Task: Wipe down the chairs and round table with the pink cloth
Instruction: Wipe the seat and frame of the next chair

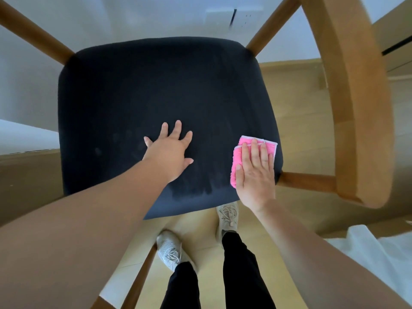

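Chair, dark seat [156,90], wooden frame.
- Pink cloth [236,157]: folded, flat at the seat's front right corner.
- Right hand [255,175]: grip apart, fingers straight, pressing the cloth down.
- Left hand [169,152]: grip apart, fingers spread flat mid-seat near the front edge, holding nothing.
- Curved wooden rail [361,108]: just right of the cloth.
- Pale sneakers [170,250]: on the floor [301,130] below the front edge.
- White fabric [379,246]: lower right.

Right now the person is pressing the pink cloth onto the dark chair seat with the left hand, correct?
Not quite: the head view shows the right hand pressing the pink cloth onto the dark chair seat, near its right front corner, fingers laid straight over it. The left hand rests flat and bare on the seat beside it.
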A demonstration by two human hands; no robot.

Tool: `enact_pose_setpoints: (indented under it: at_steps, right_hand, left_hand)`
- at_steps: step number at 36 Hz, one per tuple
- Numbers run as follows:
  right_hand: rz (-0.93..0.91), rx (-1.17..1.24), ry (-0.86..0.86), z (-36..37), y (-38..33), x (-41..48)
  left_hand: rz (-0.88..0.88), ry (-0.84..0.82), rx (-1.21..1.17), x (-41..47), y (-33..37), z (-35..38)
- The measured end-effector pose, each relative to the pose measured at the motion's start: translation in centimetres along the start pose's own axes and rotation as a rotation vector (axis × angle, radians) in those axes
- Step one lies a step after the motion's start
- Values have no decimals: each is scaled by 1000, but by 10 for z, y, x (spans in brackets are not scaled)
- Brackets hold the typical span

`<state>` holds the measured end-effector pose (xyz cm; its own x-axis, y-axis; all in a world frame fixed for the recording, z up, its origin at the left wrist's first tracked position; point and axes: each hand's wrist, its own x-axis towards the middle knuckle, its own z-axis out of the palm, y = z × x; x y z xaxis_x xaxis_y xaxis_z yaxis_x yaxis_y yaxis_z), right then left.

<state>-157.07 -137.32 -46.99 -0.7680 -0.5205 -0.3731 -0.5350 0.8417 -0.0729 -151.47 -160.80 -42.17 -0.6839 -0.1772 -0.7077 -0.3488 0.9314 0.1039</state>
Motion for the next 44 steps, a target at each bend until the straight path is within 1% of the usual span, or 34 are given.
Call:
enact_pose_setpoints:
  at_steps: [3,11,15,18,24,26,30,32,37,44]
  right_hand:
    - [31,12,13,-12,-6,28]
    - [59,28,66,-52,-26,149]
    - [7,-13,87,-64,-32,196]
    - [-69,-55,98,-75,-37,225]
    - [-178,-85,59,-108,-47,282]
    - [-210,-67,30,-115,-48,287]
    - [-264,-90,69,-115,-44,276]
    - [-255,-86,78,-107,-37,273]
    - [-149,-84,80,-91,-18,244]
    - [21,3,85,-58,0,167]
  left_hand:
    - [3,-20,13,1,0,-2]
    - [10,-28,35,4,-1,1]
    - [14,-49,34,4,0,2]
    - [15,-63,37,5,0,2]
    - [10,-98,46,7,3,2]
    - [8,-100,53,8,4,3]
    - [11,-98,59,7,3,1]
    - [11,-95,59,6,3,1]
    - [7,-79,46,4,4,0]
    - [-3,-23,15,0,4,5]
